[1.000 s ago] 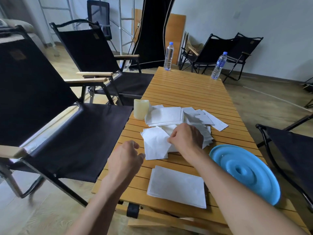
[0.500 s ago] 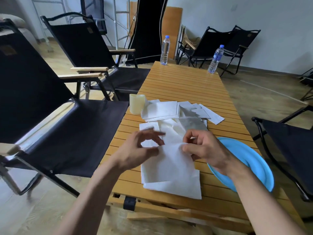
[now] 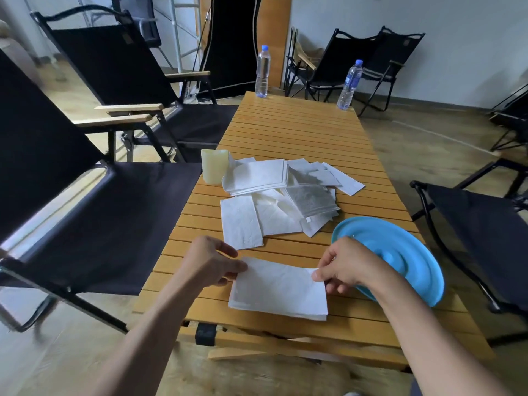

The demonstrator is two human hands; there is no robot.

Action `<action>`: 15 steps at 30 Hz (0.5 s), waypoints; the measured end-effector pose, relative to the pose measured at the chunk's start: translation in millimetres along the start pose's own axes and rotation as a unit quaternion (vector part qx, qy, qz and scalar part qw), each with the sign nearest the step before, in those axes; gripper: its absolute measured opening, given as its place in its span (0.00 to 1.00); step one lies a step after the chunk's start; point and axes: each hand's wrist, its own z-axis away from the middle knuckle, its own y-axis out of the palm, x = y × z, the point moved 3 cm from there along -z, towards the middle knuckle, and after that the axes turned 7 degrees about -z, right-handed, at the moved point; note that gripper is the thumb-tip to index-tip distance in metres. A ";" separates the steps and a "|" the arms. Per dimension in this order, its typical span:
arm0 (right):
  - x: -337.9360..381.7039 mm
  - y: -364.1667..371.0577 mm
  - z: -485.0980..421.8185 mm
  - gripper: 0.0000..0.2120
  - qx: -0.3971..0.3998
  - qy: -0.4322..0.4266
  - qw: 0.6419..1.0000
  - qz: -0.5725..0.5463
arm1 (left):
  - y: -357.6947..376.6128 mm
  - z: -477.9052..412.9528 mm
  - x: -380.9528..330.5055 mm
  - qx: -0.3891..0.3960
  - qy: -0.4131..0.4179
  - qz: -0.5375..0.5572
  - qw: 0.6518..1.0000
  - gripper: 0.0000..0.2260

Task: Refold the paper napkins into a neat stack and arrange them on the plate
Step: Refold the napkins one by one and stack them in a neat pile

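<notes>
The napkin (image 3: 278,290), lifted half a second ago, now lies folded flat near the bench (image 3: 288,130) edge. My left hand (image 3: 210,264) pinches its far-left corner with curled fingers, and my right hand (image 3: 347,267) pinches its far-right corner. The blue plate (image 3: 405,252) sits just beside my right hand.

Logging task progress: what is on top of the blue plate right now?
No napkin shows on the blue plate; its visible surface is bare. The right hand, pinching a folded napkin, and its forearm cover the near-left edge, so that strip is unseen.
</notes>
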 end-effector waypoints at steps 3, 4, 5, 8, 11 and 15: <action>0.6 4.8 0.0 0.09 -0.021 0.013 0.998 0.051 | 3.7 -1.4 0.1 -0.021 -0.003 -0.047 0.999 0.13; 1.3 4.9 0.9 0.10 -0.030 0.016 0.997 0.063 | 4.3 -1.7 0.0 -0.023 -0.004 -0.055 0.998 0.14; 2.1 4.8 1.6 0.11 -0.038 0.016 0.997 0.070 | 4.7 -1.8 -0.4 -0.024 -0.007 -0.060 0.998 0.15; 5.0 7.7 3.3 0.11 -0.058 0.011 0.995 0.084 | 5.7 -2.5 -1.9 -0.022 -0.023 -0.063 0.997 0.17; 8.4 15.0 4.2 0.10 -0.061 0.004 0.994 0.095 | 3.7 -2.4 -1.7 -0.025 -0.036 -0.076 0.996 0.16; 25.1 13.6 0.2 0.13 -0.120 -0.009 0.976 0.183 | -4.2 -6.5 0.3 -0.059 -0.030 -0.101 0.993 0.16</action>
